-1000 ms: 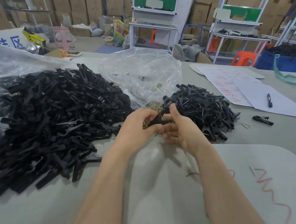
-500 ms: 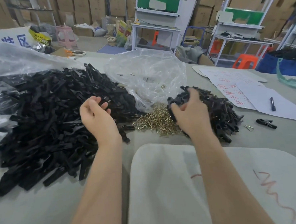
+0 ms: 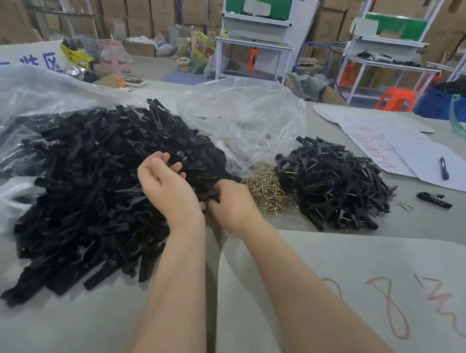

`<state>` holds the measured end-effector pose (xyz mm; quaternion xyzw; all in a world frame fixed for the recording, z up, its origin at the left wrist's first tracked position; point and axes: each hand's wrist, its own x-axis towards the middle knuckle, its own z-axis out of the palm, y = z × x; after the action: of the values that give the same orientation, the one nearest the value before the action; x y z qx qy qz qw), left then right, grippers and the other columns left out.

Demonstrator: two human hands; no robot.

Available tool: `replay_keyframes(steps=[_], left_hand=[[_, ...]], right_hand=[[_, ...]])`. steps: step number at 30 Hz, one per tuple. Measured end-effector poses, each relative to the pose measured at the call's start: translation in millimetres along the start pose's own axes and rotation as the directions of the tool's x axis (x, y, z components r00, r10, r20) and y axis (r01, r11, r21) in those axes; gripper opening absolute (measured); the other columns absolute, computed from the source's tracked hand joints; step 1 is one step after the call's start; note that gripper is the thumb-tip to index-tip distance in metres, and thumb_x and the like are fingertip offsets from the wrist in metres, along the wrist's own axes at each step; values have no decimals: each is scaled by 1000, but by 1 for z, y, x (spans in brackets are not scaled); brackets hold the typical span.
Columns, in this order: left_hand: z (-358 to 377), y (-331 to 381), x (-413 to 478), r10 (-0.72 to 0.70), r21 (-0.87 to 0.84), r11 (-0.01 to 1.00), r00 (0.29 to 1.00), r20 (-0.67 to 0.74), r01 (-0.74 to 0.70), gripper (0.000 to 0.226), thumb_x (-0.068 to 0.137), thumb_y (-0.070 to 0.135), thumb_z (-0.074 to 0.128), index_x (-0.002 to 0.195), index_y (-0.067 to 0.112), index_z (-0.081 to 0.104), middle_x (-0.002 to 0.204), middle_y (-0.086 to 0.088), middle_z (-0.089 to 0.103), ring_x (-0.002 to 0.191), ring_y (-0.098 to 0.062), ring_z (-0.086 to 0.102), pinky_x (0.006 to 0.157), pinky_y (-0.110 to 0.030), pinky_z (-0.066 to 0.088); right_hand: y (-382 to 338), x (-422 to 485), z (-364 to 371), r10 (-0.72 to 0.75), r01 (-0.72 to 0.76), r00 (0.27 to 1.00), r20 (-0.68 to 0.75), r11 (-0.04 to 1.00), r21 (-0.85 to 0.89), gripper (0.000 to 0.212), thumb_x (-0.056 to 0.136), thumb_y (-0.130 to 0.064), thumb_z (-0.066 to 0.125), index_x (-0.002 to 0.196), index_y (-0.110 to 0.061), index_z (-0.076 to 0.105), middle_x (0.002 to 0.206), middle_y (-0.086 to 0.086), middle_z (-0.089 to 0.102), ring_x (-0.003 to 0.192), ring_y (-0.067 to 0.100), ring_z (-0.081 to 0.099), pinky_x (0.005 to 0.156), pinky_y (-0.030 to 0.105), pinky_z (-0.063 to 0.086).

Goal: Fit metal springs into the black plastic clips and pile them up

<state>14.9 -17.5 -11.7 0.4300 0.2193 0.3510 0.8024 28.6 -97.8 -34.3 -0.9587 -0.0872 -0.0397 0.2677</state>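
Observation:
A large heap of loose black plastic clip pieces [image 3: 90,185] covers the left of the table. My left hand [image 3: 170,191] hovers over its right side, palm turned up, fingers loosely curled and holding nothing. My right hand [image 3: 233,203] is at the heap's right edge, its blurred fingers curled around a black clip piece [image 3: 211,196]. A small heap of brass-coloured metal springs [image 3: 268,190] lies just right of that hand. Further right sits the pile of assembled clips [image 3: 333,181], with springs showing in them.
A crumpled clear plastic bag [image 3: 245,121] lies behind the springs, and a bigger bag [image 3: 16,94] is at the far left. Papers with red writing [image 3: 388,145], a pen [image 3: 443,168], one lone clip [image 3: 434,200] and a loose spring [image 3: 405,206] lie at the right. A pale board [image 3: 342,292] is nearest me.
My right hand left the assembled pile and moved left to the edge of the loose heap, curling onto a piece. My left hand stayed over the loose heap, shifting slightly right.

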Motion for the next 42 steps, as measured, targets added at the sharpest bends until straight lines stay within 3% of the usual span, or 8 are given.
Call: replay_keyframes(steps=[5,10,16,22,27,30,34,42], left_hand=[[5,-15,-9,-81,371,923,893,442,-100,9,93,14,56,99,19,61,101,-3,66,97,-19,64,94,-39,50],[10,-24,-33,-331,487,867,604,725,-110,10,91,14,62,93,20,68,89,-7,73,91,-27,67,91,-38,53],[10,-30,-37,-364,582,799,651,666,-149,10,91,11,61,92,10,70,96,-20,71,89,-29,65,92,-50,51],[9,-31,-39,-387,593,785,605,696,-180,12,89,8,62,97,10,71,89,-14,72,73,-18,60,76,-35,53],[9,-31,-34,-362,540,831,608,707,-133,20,91,3,58,92,17,71,95,-10,74,96,-22,68,94,-43,51],[8,-33,-30,-362,515,848,573,735,-124,28,92,2,56,90,27,70,97,-2,74,98,-15,68,98,-38,49],[6,-34,-28,-364,514,843,533,764,-160,28,94,4,55,92,28,69,98,0,73,98,-12,67,97,-35,49],[8,-33,-30,-333,561,820,709,622,-108,9,88,20,67,82,24,62,83,3,68,84,-15,65,80,-32,56]], right_hand=[[32,-14,-39,115,-1,979,-168,828,560,13,90,-16,63,90,-6,69,59,-1,57,55,13,51,56,30,47],[55,-33,-50,60,73,965,-257,876,477,13,91,-20,60,90,-28,71,56,-11,53,57,6,47,60,22,41],[66,-36,-30,-28,75,950,-312,987,141,18,90,-16,58,106,-14,66,77,-5,42,73,13,41,64,21,26],[70,-37,-23,-16,65,957,-288,985,159,41,85,-8,61,126,-11,60,92,1,44,77,10,40,69,9,30],[71,-39,-28,67,56,956,-286,914,402,39,88,-14,58,125,-25,62,92,1,54,80,-1,50,78,3,37],[72,-39,-30,148,20,969,-196,749,662,33,93,-9,53,124,-16,63,112,7,59,93,18,65,90,28,52],[75,-38,-33,200,8,960,-194,676,737,14,93,-10,58,100,-17,68,92,3,69,65,3,65,62,14,51],[74,-33,-28,294,29,935,-197,491,871,23,96,-2,49,101,-20,63,77,-1,68,56,3,58,58,19,50]])
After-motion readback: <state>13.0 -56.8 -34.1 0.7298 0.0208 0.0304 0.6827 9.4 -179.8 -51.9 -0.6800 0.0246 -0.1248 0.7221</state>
